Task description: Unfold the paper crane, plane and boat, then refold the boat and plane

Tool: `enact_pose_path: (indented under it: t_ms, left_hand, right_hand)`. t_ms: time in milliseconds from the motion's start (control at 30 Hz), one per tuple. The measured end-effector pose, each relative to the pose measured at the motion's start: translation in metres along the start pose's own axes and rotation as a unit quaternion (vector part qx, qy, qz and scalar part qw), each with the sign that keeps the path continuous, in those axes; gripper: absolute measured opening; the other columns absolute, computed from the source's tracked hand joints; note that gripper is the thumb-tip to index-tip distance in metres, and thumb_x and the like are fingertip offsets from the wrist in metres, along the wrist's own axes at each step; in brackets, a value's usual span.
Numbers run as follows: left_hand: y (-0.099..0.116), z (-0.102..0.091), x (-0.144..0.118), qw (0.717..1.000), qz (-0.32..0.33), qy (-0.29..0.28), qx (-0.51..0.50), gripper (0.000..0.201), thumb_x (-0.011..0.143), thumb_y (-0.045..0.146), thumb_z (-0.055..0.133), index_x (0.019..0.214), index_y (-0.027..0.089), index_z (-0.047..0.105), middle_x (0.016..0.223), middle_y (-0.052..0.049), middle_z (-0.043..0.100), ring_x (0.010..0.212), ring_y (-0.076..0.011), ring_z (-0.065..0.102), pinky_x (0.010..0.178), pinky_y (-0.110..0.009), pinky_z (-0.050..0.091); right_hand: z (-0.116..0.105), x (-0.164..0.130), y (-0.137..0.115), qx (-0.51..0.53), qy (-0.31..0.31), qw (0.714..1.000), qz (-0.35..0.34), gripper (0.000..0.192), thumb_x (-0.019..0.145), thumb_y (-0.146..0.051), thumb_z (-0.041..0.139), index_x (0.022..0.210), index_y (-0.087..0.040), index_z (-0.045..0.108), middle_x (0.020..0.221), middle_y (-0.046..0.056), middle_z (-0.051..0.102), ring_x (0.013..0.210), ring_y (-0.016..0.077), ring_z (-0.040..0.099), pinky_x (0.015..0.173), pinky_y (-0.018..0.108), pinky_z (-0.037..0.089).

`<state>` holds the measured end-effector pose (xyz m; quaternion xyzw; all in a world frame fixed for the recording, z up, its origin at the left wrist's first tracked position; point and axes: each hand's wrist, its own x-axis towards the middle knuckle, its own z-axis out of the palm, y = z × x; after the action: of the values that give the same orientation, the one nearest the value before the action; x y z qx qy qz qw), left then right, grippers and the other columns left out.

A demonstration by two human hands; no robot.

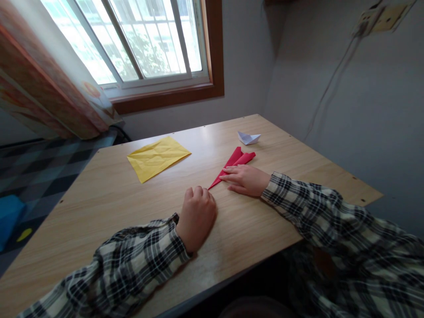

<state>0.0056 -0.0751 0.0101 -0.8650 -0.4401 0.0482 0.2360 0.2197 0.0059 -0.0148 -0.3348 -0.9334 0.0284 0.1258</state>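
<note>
A red sheet of paper folded into a narrow, pointed paper plane shape [237, 159] lies on the table, its wide notched end toward the back and its thin tip toward me. My right hand [247, 179] lies across the right side of it, fingers stretched out and pressing down on the fold. My left hand [198, 216] is curled closed on the table at the thin tip. The tip runs up to its knuckles, and the undersides of those fingers are hidden, so whether they pinch the paper does not show.
A creased yellow paper sheet [159, 157] lies at the back left of the wooden table [132, 229]. Behind the red paper stands a small white paper boat [249, 138]. A checked surface [43, 176] with a blue object [9, 216] is at the left, below the curtain.
</note>
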Motion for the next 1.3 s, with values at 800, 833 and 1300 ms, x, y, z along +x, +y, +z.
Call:
enact_pose_path:
  t_ms: [800,833,1300]
  left_hand:
    - [-0.018,0.032,0.012,0.988,0.083,0.063,-0.115,0.044,0.097,0.019,0.043,0.137,0.004,0.054,0.139,-0.018,0.058,0.128,-0.0317,0.050,0.111,-0.048,0.037]
    - [-0.019,0.031,0.013,0.987,0.088,0.060,-0.120,0.043,0.097,0.019,0.042,0.136,0.003,0.054,0.138,-0.018,0.058,0.128,-0.0309,0.051,0.110,-0.046,0.038]
    - [-0.020,0.025,0.019,0.985,0.100,0.047,-0.130,0.040,0.098,0.019,0.041,0.131,0.002,0.055,0.128,-0.019,0.061,0.121,-0.0283,0.052,0.109,-0.043,0.038]
  right_hand:
    - [-0.001,-0.001,-0.001,0.008,-0.010,1.000,0.010,0.047,0.096,-0.041,0.054,0.136,-0.018,0.061,0.145,0.016,0.055,0.133,0.0278,0.053,0.112,0.045,0.040]
    - [-0.001,-0.001,-0.002,0.006,-0.013,1.000,0.012,0.047,0.097,-0.041,0.053,0.136,-0.017,0.061,0.145,0.016,0.055,0.133,0.0279,0.053,0.112,0.045,0.040]
    - [0.008,-0.003,-0.024,-0.064,-0.042,0.991,0.106,0.072,0.098,-0.056,0.040,0.147,-0.002,0.045,0.155,0.024,0.038,0.146,0.0327,0.035,0.120,0.045,0.030]
